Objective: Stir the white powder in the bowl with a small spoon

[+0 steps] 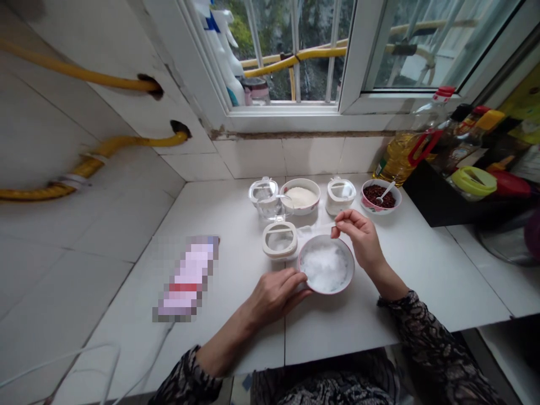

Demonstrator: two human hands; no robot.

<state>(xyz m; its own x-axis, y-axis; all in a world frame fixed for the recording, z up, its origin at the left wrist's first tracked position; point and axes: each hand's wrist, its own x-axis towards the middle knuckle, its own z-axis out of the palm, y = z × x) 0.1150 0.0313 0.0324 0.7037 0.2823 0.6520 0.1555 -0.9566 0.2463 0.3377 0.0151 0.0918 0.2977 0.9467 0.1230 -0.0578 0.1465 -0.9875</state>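
My left hand (278, 291) grips the near left rim of a bowl (326, 264) that holds a white, grainy substance. Above the bowl's far right edge, my right hand (356, 233) pinches the handle of a small clear spoon (314, 228), whose other end points left toward an open-topped-looking jar with a white-rimmed lid (279, 240). Behind stand a clear lidded jar (264, 192), a bowl of pale grains (300, 197) and another lidded jar (341, 196). A bowl of dark red bits (381, 197) with a white spoon in it is at the right.
A pixelated phone-like object (188, 278) lies on the left of the white tiled counter (236, 225), with a cable (158, 351) running from it. An oil bottle (405, 149), sauce bottles and a yellow-green lidded container (473, 181) crowd the back right. A window is behind.
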